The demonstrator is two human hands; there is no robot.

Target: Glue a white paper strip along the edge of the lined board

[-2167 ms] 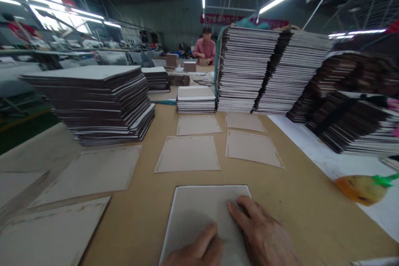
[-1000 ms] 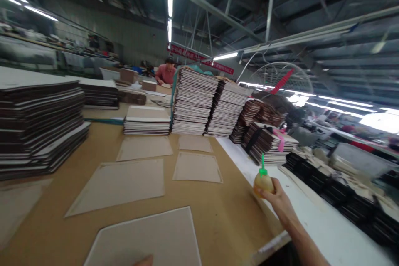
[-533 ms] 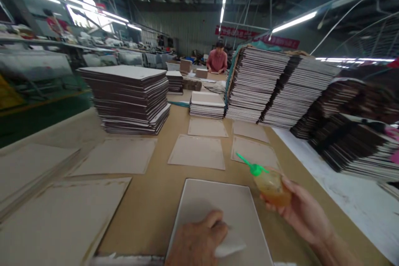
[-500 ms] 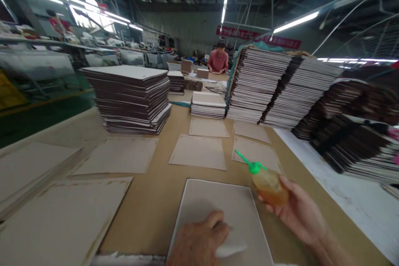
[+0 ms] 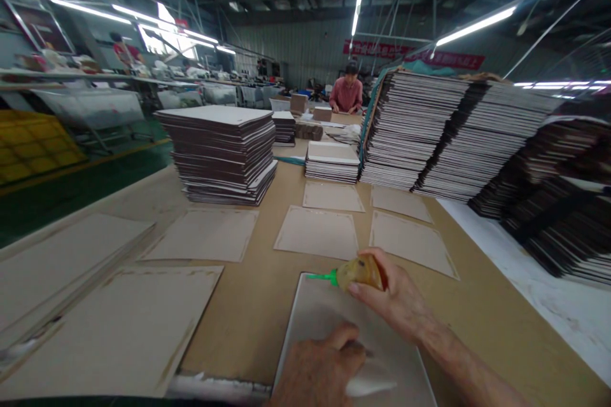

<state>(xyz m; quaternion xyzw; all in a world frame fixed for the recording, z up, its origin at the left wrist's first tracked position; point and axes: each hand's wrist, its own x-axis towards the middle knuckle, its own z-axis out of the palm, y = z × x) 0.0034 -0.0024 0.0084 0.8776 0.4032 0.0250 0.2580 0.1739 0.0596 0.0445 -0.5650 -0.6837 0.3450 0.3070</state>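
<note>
My right hand (image 5: 394, 296) is wrapped around a squeeze glue bottle (image 5: 360, 272) of amber liquid, tipped on its side. Its thin green nozzle (image 5: 321, 276) points left, at the far left corner of a grey-beige board (image 5: 317, 308) with a pale edge. Whether the tip touches the board I cannot tell. On the nearer part of that board rests my left hand (image 5: 319, 369), its fingers curled. A whitish flat piece (image 5: 370, 386) pokes out from under these fingers; its kind is unclear. Just beyond the nozzle lies another board (image 5: 317, 229) with brownish marks along its edges.
More marked boards (image 5: 119, 324) lie to the left and at the right (image 5: 410, 241). A tall stack of boards (image 5: 214, 156) stands back left, a low stack (image 5: 331, 162) in the middle, a bigger strapped stack (image 5: 410, 130) back right. A person (image 5: 346, 92) works beyond.
My right hand has swung the glue bottle left and over the board; its nozzle has come down to the far left corner. My left hand stays on the board. The view has shifted slightly.
</note>
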